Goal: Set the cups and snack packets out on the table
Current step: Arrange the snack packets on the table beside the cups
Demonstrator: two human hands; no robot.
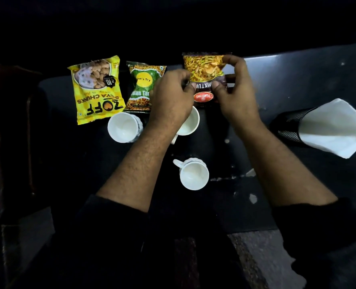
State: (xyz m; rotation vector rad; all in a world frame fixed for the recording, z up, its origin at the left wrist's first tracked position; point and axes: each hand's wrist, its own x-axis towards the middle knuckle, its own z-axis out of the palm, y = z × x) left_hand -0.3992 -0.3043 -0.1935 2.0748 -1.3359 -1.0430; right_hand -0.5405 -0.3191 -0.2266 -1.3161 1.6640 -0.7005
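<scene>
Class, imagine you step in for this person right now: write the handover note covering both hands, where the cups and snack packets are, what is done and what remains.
Left hand: pinching the near left edge of the dark brown mixture packet.
Right hand: gripping the same packet's right side, thumb on its front.
Placed: yellow soya chunks packet at far left, green snack packet beside it, both flat on the dark table.
Three white ceramic cups, upright, empty: left cup, middle cup partly hidden under the left wrist, near cup.
Left: set the mixture packet down beside the green one, then release.
</scene>
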